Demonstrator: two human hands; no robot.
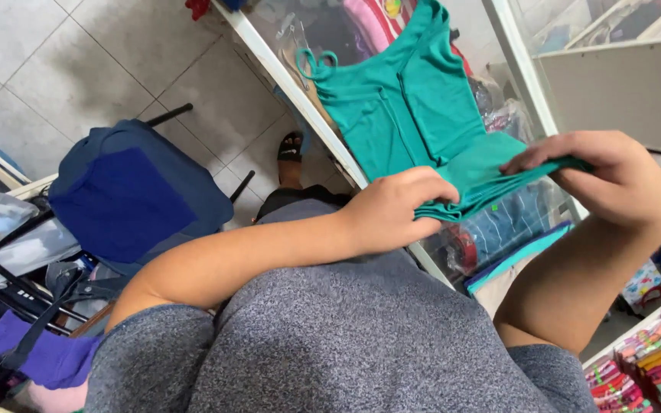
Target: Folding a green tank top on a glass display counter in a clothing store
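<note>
Teal top (415, 107) folded, pinched by left hand (392, 210), right hand (613, 180).

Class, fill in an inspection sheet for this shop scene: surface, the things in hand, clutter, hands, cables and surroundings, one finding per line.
Surface: glass display counter with white frame, goods stored beneath.
Things in hand: teal sleeveless knit top with thin straps, spread on the glass, lower hem folded up.
Clutter: stacked folded garments under the glass; colourful packets on a shelf at lower right.
Hands: left hand grips the folded hem; right hand pinches the same fold.
Cables: nothing seen.
Surroundings: grey tiled floor; navy blue cloth over a black frame; purple cloth; a sandalled foot.
</note>
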